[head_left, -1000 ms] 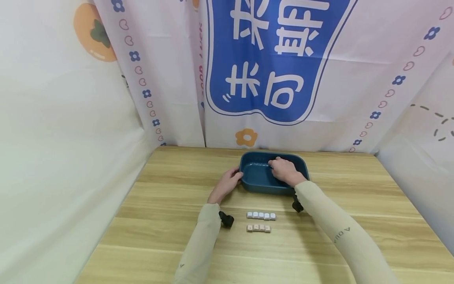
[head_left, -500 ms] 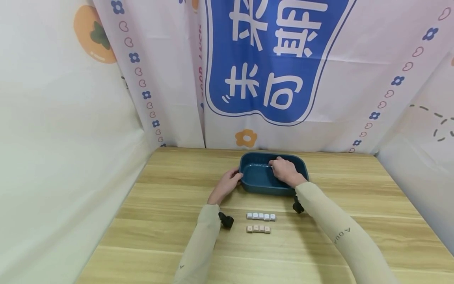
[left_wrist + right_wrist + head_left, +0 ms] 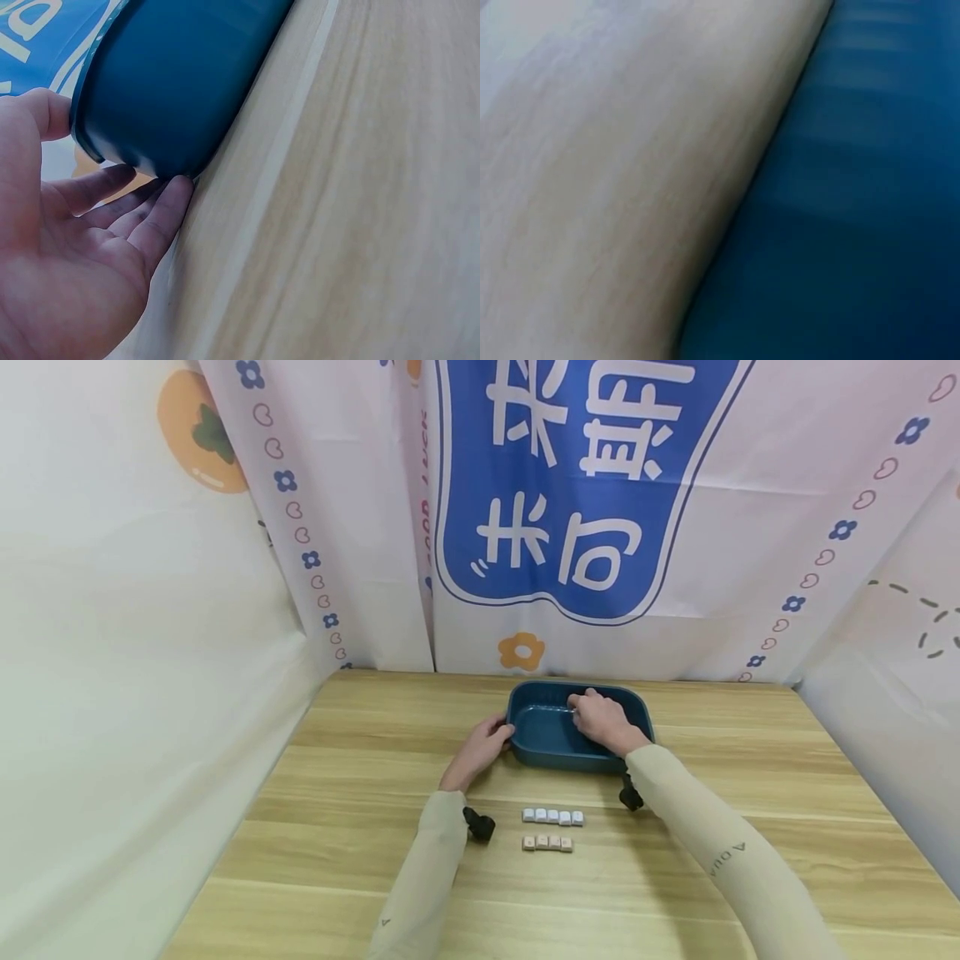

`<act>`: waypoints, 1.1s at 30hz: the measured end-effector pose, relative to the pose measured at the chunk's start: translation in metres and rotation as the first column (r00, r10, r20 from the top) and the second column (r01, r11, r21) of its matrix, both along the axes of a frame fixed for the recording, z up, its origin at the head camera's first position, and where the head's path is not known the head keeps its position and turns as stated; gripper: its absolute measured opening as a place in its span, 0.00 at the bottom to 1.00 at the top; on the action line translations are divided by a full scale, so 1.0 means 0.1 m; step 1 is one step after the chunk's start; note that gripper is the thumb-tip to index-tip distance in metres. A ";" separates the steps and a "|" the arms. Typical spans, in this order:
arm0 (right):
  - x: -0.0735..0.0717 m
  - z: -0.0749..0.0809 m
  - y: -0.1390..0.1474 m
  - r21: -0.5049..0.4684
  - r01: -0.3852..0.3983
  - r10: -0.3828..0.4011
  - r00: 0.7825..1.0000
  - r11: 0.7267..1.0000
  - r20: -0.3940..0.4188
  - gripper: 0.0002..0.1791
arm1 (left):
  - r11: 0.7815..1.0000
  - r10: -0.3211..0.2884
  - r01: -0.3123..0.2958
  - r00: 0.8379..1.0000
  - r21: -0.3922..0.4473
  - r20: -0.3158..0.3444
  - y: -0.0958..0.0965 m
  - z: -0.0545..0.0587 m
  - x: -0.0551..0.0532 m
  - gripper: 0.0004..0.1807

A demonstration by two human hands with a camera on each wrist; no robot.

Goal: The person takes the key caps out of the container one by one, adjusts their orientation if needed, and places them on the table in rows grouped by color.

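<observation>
A dark blue rectangular tub (image 3: 547, 727) with rounded corners stands near the back of the table. My left hand (image 3: 480, 750) holds its left end. In the left wrist view, the thumb of that hand (image 3: 67, 255) is at the rim and the fingertips touch the outer wall of the tub (image 3: 165, 82). My right hand (image 3: 602, 720) reaches over the front rim into the tub, with bent fingers. Its fingertips are hidden, and a small pale spot shows beside them; what it is I cannot tell. The right wrist view shows only the tub's wall (image 3: 840, 247) and tabletop.
In front of the tub lie two short rows of keycaps, a white row (image 3: 552, 817) and a beige row (image 3: 547, 843) nearer me. The wooden table (image 3: 337, 827) meets a printed cloth (image 3: 375, 627) behind and at the sides.
</observation>
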State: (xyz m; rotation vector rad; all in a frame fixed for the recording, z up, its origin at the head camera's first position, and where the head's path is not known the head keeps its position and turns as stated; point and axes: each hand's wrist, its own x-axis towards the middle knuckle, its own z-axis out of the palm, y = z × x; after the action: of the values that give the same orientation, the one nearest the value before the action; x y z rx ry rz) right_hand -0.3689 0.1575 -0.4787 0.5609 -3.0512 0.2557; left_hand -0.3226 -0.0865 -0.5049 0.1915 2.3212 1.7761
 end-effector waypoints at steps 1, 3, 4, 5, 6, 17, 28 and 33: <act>0.01 0.02 0.00 -0.004 0.001 -0.001 1.000 1.000 -0.003 0.13 | 1.000 0.001 -0.001 1.000 -0.004 0.002 0.00 0.00 0.00 0.27; 0.02 0.04 0.00 -0.007 0.003 -0.003 1.000 1.000 -0.014 0.14 | 1.000 0.000 0.000 1.000 -0.004 0.003 0.00 0.01 0.00 0.27; 0.03 0.06 0.00 -0.008 0.004 -0.004 1.000 1.000 -0.022 0.15 | 1.000 0.001 -0.001 1.000 -0.003 0.004 0.00 0.01 0.00 0.27; 0.03 0.07 0.00 -0.009 0.003 -0.004 1.000 1.000 -0.030 0.15 | 1.000 0.001 -0.001 1.000 -0.002 0.004 0.00 0.01 0.00 0.27; 0.04 0.08 0.00 -0.009 0.001 -0.001 0.999 1.000 -0.040 0.15 | 1.000 0.001 -0.001 1.000 0.000 0.004 0.00 0.01 0.01 0.27; 0.13 0.19 0.01 -0.030 -0.037 0.032 0.986 0.999 -0.161 0.13 | 1.000 -0.023 0.023 1.000 0.006 0.013 0.00 0.09 0.05 0.28; 0.26 0.39 0.00 -0.105 -0.068 0.040 0.968 0.992 -0.250 0.09 | 1.000 -0.001 0.001 1.000 0.013 0.013 0.01 0.00 0.00 0.28; 0.31 0.43 0.00 -0.123 -0.067 0.031 0.961 0.990 -0.276 0.06 | 1.000 -0.002 0.002 1.000 0.014 0.008 0.00 0.00 -0.01 0.28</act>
State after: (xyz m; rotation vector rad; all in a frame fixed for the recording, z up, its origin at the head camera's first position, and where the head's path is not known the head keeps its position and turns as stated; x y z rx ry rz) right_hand -0.3382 0.1578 -0.4355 0.6076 -2.7336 0.3460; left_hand -0.3235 -0.0861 -0.5049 0.1879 2.3025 1.7898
